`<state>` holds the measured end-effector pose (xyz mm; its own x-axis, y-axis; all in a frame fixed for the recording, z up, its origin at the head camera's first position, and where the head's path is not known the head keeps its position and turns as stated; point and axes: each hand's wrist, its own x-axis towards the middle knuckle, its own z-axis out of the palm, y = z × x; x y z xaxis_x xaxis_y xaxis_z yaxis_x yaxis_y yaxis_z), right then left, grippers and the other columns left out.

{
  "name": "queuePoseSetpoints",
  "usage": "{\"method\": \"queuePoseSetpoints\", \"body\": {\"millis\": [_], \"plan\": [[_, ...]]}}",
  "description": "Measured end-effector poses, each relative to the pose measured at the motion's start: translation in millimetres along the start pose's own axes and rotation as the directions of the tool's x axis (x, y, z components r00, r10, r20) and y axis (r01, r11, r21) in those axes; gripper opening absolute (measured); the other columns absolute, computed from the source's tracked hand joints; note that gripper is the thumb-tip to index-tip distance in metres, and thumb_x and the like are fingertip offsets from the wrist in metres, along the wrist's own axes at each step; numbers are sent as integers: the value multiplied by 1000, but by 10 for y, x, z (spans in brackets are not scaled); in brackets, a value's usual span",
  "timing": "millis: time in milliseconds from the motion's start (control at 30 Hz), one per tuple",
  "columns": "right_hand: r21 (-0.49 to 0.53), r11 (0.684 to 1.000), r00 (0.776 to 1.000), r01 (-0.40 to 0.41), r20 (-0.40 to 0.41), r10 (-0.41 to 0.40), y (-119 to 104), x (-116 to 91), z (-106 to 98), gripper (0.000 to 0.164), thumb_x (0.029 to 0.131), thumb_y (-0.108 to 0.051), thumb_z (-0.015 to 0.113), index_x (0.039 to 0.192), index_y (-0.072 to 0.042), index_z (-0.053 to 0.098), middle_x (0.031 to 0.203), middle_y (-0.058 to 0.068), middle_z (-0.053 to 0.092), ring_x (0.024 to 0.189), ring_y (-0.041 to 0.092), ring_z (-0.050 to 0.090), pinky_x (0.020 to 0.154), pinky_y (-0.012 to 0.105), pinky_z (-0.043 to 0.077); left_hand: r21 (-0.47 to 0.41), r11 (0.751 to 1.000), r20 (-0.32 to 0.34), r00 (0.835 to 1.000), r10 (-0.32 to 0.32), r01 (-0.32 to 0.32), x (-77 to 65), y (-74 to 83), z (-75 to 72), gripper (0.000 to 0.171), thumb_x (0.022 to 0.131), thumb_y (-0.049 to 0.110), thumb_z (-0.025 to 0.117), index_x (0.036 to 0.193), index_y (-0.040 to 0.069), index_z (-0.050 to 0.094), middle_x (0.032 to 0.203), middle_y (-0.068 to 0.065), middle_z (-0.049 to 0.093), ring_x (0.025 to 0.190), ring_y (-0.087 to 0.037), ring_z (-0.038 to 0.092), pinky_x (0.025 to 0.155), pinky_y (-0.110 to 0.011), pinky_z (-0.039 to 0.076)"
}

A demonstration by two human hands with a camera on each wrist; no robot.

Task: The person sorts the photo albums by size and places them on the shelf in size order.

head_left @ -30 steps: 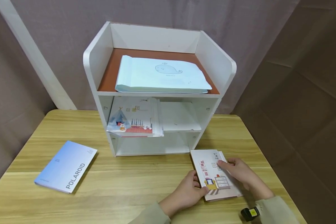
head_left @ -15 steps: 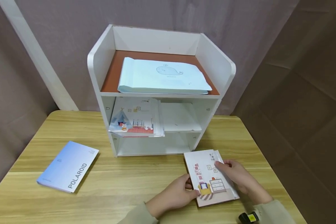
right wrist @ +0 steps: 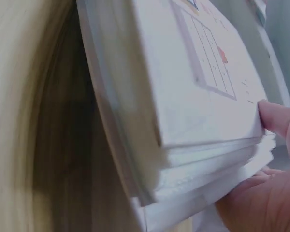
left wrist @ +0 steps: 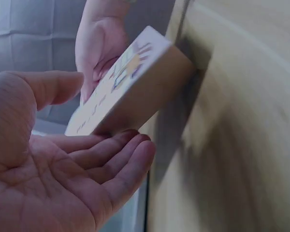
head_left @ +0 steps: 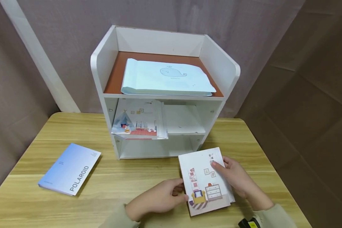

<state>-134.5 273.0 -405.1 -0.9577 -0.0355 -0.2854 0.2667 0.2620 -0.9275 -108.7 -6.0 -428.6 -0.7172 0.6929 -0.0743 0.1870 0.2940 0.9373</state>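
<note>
A thick book point(head_left: 200, 180) has a white cover drawn with a yellow armchair and a chest of drawers. My right hand point(head_left: 235, 179) grips its right edge, the thumb on the cover and the other fingers underneath. In the right wrist view the loose page edges point(right wrist: 208, 169) fan out beside that hand. My left hand point(head_left: 162, 196) is at the book's left edge. The left wrist view shows its fingers point(left wrist: 118, 162) extended against the spine point(left wrist: 145, 92), with the thumb raised off the cover. The book is tilted, its near side close over the table.
A white shelf unit point(head_left: 218, 123) stands at the back of the wooden table point(head_left: 125, 177). Its top holds a whale-printed pale packet point(head_left: 171, 79); the middle shelf holds illustrated books point(head_left: 136, 122). A blue POLAROID book point(head_left: 69, 169) lies at left. A black device point(head_left: 249, 223) is by the right sleeve.
Both hands have shifted left with the book, which has turned slightly and come nearer the camera. The left hand's thumb has slid from the cover to its edge.
</note>
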Motion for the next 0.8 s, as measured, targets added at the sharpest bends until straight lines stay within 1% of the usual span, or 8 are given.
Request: {"method": "queuePoseSetpoints", "body": {"millis": [100,233,300,467,600,700,800], "plan": [[-17,998,998,54,-28,-54,-73,-31,63,55,92,-34,67,127,2,46,101,18,67,79,35,68,66,45,58,-11,1000,-18,1000,15,-15,-63,23,-90,52,95,30,63,139,5,50,124,-1,61,113,-15,58,93,-27,49],[-63,991,990,116,-78,-120,-183,-64,140,52,90,-36,68,124,-2,48,101,16,67,78,32,69,64,43,58,-80,997,-38,999,19,-22,-107,21,-172,49,97,26,60,140,7,48,126,0,61,113,-13,58,93,-26,49],[-73,985,982,153,-97,-160,-234,-78,178,51,90,-36,68,123,-2,48,102,16,67,78,31,69,64,42,58,-111,993,-62,998,21,-28,-116,9,-192,47,98,25,60,140,9,47,125,0,61,113,-13,58,93,-26,48],[-59,965,955,257,-137,-262,-322,-102,270,47,93,-30,67,124,-2,47,104,17,66,79,28,69,65,42,59,-188,979,-156,987,44,-74,-119,-26,-191,51,96,20,63,141,9,43,126,-2,59,113,-15,58,92,-25,49],[-50,948,934,314,-162,-318,-374,-102,338,44,94,-31,64,125,-4,47,103,12,68,81,25,70,66,40,59,-244,963,-203,977,63,-112,-114,-40,-183,56,93,19,66,142,10,40,127,-5,58,112,-17,59,91,-25,50],[-32,936,919,350,-181,-350,-409,-96,384,41,95,-29,63,124,-5,47,102,7,69,82,24,70,66,40,59,-251,961,-218,974,59,-114,-105,-50,-185,58,93,23,67,142,10,40,124,-6,58,111,-17,60,90,-25,50],[-2,923,905,385,-194,-378,-451,-91,424,38,96,-26,63,124,-5,48,100,6,69,82,23,70,67,39,59,-234,966,-233,971,53,-109,-94,-71,-182,59,93,26,67,142,8,40,121,-6,58,109,-15,60,90,-24,50]]}}
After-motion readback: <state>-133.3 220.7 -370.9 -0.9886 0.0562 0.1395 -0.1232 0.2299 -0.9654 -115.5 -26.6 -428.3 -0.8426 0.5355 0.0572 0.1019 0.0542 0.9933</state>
